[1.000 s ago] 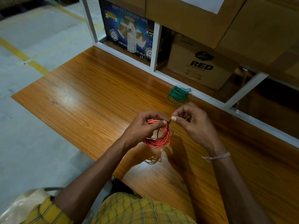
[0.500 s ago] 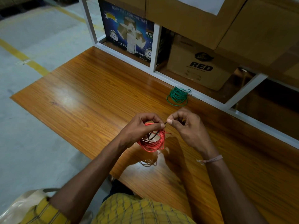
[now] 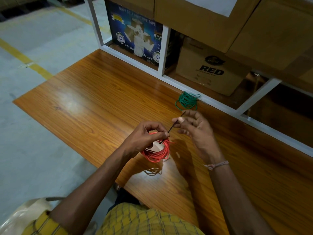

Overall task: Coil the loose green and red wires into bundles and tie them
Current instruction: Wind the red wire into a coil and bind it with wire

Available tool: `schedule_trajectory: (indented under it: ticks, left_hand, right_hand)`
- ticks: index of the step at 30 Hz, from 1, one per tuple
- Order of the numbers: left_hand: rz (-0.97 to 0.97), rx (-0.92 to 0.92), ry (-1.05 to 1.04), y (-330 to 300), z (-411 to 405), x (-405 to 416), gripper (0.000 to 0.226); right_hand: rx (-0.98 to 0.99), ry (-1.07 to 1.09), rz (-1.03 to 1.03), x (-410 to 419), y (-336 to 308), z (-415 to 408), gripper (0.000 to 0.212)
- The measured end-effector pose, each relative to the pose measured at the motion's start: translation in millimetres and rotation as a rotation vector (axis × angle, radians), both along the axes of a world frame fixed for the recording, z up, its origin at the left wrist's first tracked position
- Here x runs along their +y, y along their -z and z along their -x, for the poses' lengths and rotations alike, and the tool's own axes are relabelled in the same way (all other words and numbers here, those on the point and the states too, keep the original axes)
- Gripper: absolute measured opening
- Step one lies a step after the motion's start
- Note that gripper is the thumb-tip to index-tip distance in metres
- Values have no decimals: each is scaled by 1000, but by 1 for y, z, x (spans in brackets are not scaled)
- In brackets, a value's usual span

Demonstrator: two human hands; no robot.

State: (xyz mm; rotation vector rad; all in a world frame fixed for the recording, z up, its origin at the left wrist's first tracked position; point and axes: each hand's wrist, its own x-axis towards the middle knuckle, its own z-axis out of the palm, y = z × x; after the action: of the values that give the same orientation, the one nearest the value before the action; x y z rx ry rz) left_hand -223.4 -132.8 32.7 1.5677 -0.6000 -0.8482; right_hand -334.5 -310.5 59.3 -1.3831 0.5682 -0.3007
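1. the left hand [image 3: 144,138] has stayed low over the bench [image 3: 88,106], fingers curled round the top of the red wire coil [image 3: 158,152], which hangs just above the wood; half a second ago the two hands nearly touched at the coil, now they are apart.
2. a thin dark tie [image 3: 175,123] now runs taut from the coil up and to the right; before, it was a short slack loop between the fingertips.
3. the right hand [image 3: 194,128] has drawn away to the far right, thumb and forefinger pinching the tie near its free end, the other fingers loosely spread.
4. the green wire coil [image 3: 186,101] lies where it did, on the far side of the bench just beside the white shelf frame [image 3: 220,103], untouched.
5. in the shelf, the left bay holds a blue carton [image 3: 135,31] printed "adhesive tape"; the next bay to the right holds a brown carton [image 3: 208,73] marked "red". what is inside either carton cannot be told.
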Motion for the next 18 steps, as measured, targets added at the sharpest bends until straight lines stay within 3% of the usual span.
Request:
schedule_trajectory:
  ticks: [2,6,12,18]
  left_hand:
    - [-8,3,0,1,0,0,14]
    - [-19,0,-2,-1,5,-3,13]
    - [-16,23,49,-1,7,-4,33]
    - [-32,77,69,9,15,-3,29]
  right_hand:
    - [8,-9,-13,5,2,0,24]
    - [54,38,130,10,10,1,4]
    - [104,195,383,8,23,-3,13]
    - [116,210,470,3,41,-18,19]
